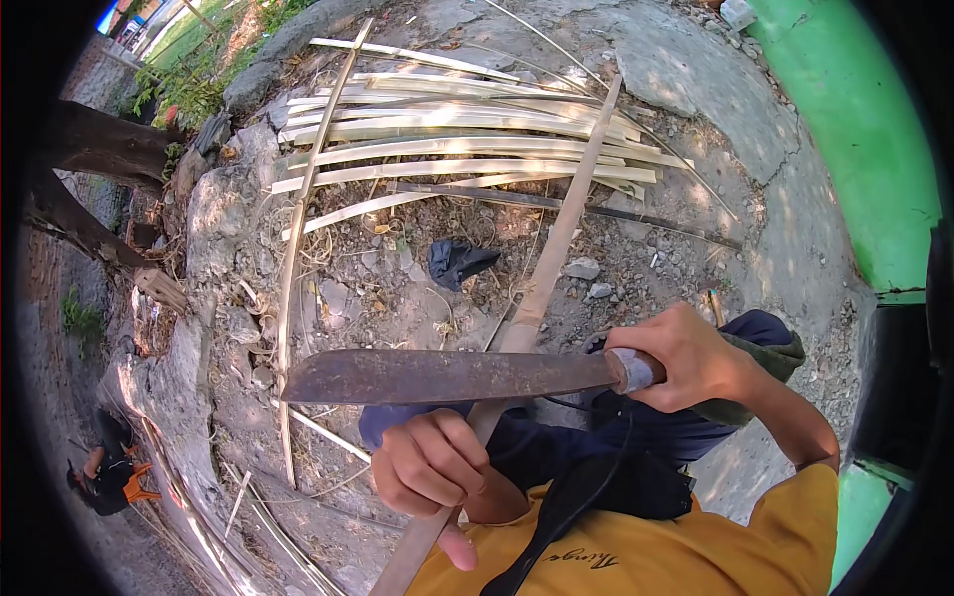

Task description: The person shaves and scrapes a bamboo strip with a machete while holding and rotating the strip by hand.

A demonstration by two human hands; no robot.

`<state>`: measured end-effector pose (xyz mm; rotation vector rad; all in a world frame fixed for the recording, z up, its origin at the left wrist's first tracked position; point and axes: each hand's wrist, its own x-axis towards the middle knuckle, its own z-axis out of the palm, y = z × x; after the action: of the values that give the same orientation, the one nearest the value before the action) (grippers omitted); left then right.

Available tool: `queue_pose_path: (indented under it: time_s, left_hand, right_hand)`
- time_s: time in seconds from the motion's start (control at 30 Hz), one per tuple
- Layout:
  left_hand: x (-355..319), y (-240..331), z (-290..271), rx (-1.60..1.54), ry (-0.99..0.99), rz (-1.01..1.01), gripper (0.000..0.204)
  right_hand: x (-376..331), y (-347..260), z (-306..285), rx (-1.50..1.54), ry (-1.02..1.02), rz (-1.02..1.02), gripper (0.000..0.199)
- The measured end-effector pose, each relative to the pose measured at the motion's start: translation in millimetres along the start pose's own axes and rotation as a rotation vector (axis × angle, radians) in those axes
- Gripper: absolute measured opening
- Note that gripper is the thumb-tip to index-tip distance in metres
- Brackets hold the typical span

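A machete [452, 376] with a dark, worn blade is in my right hand [686, 360], which is closed round its handle, a pale band showing at the blade end. The blade points left and lies across a long bamboo strip [556, 248] in this view; whether they touch I cannot tell. My left hand [432, 465] is wrapped round that strip below the blade, its thumb pointing down. From near my body, the strip runs away from me to the far right, over a pile of split bamboo strips [427, 147] on the ground.
A single long strip [298, 238] lies lengthwise at left. Black crumpled plastic [459, 263] and small stones [582, 268] lie on the dirt. A green wall [855, 129] stands at right, tree trunks [109, 144] at left. Another person [104, 467] is at the far lower left.
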<state>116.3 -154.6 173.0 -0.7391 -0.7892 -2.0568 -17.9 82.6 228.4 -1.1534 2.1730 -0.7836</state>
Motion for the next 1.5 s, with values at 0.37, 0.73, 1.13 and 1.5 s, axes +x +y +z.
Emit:
queue_pose_path:
  time_s: [0.37, 0.73, 1.13, 1.5]
  left_hand:
    - [6.4, -3.7, -4.6, 0.084, -0.253, -0.054, 0.065]
    - [1.1, -2.7, 2.4, 0.116, -0.074, -0.031, 0.057]
    - [4.7, -2.3, 7.4, 0.116, -0.114, -0.055, 0.055]
    - [0.6, -4.2, 3.3, 0.098, -0.066, -0.031, 0.056]
  right_hand:
    - [-4.1, -21.2, 25.6, 0.145, 0.084, -0.026, 0.035]
    - [4.5, -5.7, 53.8, 0.057, 0.211, 0.014, 0.032]
    - [6.8, -11.7, 52.3, 0.071, 0.251, 0.109, 0.03]
    - [17.0, -14.1, 51.8, 0.137, 0.253, 0.103, 0.026]
